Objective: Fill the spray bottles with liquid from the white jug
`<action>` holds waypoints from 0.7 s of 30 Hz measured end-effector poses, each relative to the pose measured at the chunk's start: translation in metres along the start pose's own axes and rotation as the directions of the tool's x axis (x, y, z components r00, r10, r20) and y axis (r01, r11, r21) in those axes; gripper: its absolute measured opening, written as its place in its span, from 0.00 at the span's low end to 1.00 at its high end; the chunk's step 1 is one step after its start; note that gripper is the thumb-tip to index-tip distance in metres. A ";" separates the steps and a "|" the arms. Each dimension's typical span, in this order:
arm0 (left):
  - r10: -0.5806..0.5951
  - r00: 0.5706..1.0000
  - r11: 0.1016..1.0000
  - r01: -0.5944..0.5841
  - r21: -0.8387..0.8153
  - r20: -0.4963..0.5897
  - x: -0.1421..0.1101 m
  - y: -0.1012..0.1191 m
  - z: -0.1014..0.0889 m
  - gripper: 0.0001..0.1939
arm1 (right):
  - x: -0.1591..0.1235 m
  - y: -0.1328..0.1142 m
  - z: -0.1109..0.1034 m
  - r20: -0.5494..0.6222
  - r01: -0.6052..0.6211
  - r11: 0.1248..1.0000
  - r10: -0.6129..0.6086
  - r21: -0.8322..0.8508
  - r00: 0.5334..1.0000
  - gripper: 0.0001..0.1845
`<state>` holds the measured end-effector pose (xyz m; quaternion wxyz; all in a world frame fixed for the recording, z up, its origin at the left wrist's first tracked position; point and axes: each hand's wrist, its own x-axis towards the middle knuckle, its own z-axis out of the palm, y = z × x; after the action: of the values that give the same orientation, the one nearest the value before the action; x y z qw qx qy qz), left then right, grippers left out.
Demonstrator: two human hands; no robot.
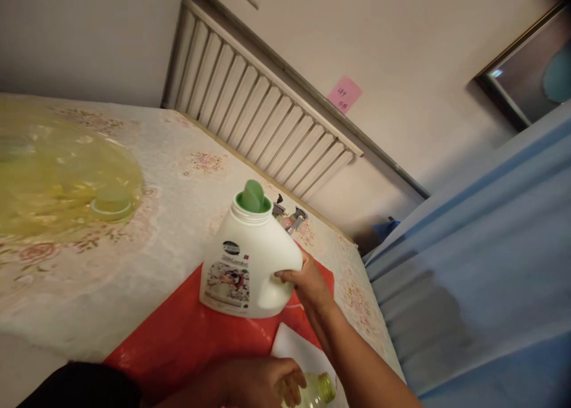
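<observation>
A white detergent jug with a green pour spout stands uncapped on a red sheet. My right hand grips the jug's handle side, fingers wrapped round it. At the bottom edge my left hand is closed round a small clear bottle of yellowish liquid with a gold screw neck, held low over a white sheet.
The table wears a floral lace cloth. A large yellow-tinted plastic container with a round cap lies at the left. Small metal clips sit behind the jug. A white radiator and a blue curtain flank the table.
</observation>
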<state>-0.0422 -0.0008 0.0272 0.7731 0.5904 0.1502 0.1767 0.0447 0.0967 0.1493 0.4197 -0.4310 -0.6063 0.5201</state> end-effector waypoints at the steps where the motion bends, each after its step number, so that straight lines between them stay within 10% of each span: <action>1: 0.003 1.000 1.000 -0.003 0.004 0.001 0.000 -0.001 -0.001 0.31 | 0.000 -0.007 -0.002 -0.030 0.014 1.000 -0.014 -0.001 0.999 0.19; 11: 0.043 0.992 0.999 -0.040 0.023 -0.118 0.002 -0.008 -0.012 0.37 | -0.040 -0.101 -0.059 -0.260 0.080 0.969 -0.142 -0.234 0.955 0.11; 21: 0.202 0.961 0.979 -0.205 0.001 -0.187 -0.013 0.030 -0.031 0.33 | -0.119 -0.126 -0.129 -0.404 -0.092 0.906 -0.092 -0.414 0.910 0.15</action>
<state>-0.0701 0.0271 0.0490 0.7389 0.5763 0.1587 0.3111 0.1904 0.0058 0.2810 0.4348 -0.6120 -0.6018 0.2725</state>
